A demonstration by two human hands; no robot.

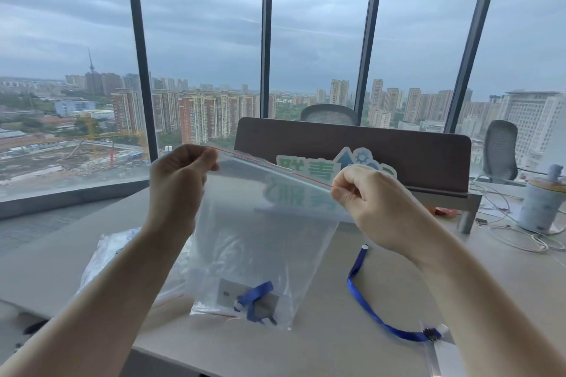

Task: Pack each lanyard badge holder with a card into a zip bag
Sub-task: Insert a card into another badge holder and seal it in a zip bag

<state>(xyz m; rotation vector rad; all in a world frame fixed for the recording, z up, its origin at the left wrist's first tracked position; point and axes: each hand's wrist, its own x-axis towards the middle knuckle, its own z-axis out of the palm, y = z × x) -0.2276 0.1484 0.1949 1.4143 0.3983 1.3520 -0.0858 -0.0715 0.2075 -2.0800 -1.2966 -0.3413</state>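
Tall windows (199, 40) are filling the upper frame, and a grey city skyline is being shown beyond them. A pale desk (352, 300) is spreading across the lower half, bounded at centre right by a brown divider panel (398, 147).

A clear zip bag (260, 239) is being held up above the desk at frame centre. Its red-lined top edge is being pinched at the left corner by the left hand (177, 180), thumb and fingers pressed together on the seal. The right corner is being pinched in the same way by the right hand (364, 202), its other fingers being kept curled.

A badge holder (245, 300) with a blue lanyard bunched on it is lying inside the bag, at the bottom, in the lower centre of the frame. A second blue lanyard (367, 312) is lying loose on the desk at lower right, ending at a clear holder near the frame's bottom edge. More clear plastic bags (104, 257) are lying at lower left.

A lidded cup (539, 205) and white cables (520, 239) are sitting at far right, and grey chairs (499, 150) are standing behind the panel.
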